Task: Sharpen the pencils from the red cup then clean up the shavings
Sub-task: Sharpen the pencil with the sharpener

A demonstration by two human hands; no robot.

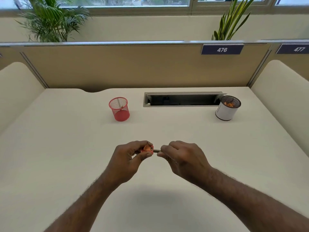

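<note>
My left hand (129,158) pinches a small red sharpener (147,149) between thumb and fingers, just above the desk near its middle. A curl of orange shaving sits on top of the sharpener. My right hand (180,155) grips a pencil (157,150); only a short dark stretch shows between the two hands, its tip inside the sharpener. The red mesh cup (119,109) stands upright at the back left of the desk, with one pencil leaning inside it.
A white-sided mesh cup (227,108) holding orange shavings stands at the back right. A long open cable slot (182,99) runs along the desk's rear. Beige partition walls enclose the white desk (66,156) at the back and both sides.
</note>
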